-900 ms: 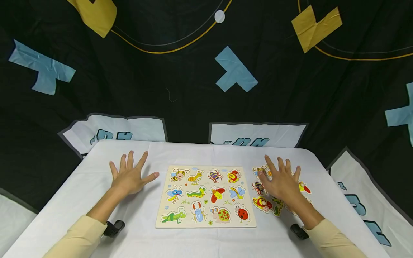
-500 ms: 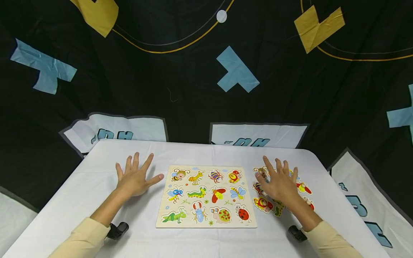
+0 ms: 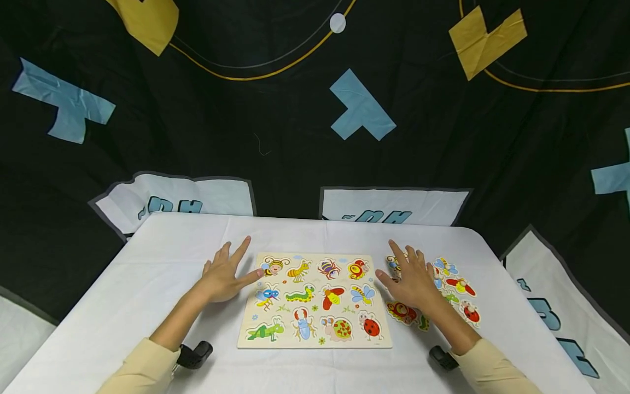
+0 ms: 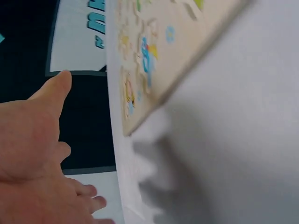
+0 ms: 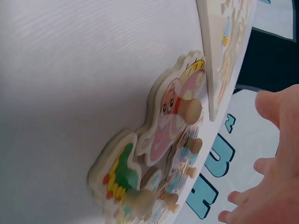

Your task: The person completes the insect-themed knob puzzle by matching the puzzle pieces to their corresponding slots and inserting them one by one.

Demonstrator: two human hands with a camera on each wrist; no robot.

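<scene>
A wooden insect puzzle board [image 3: 285,343] lies flat on the white-covered table, printed with bugs in rows. My left hand [image 3: 223,280] hovers with spread fingers at the board's left edge, its thumb overlapping the bee corner in the head view. In the left wrist view, that hand [image 4: 32,149] holds nothing. My right hand [image 3: 413,282] is spread over loose puzzle pieces right of the board, hiding some. A ladybug piece [image 3: 471,313] and a red-winged piece [image 3: 460,286] show beside it. The right wrist view shows a pink-faced piece [image 5: 166,112] and a green caterpillar piece [image 5: 124,172] with wooden knobs.
Black wrist cameras, left [image 3: 194,354] and right [image 3: 443,358], sit under the forearms. White cloth [image 3: 285,372] covers the table. Behind it hangs a black curtain [image 3: 275,180] with blue and gold tape shapes and white lettered panels [image 3: 394,200].
Both hands have moved inward: the left one rightward to the board's edge, the right one leftward, uncovering more pieces on the right. Board and pieces stay where they were.
</scene>
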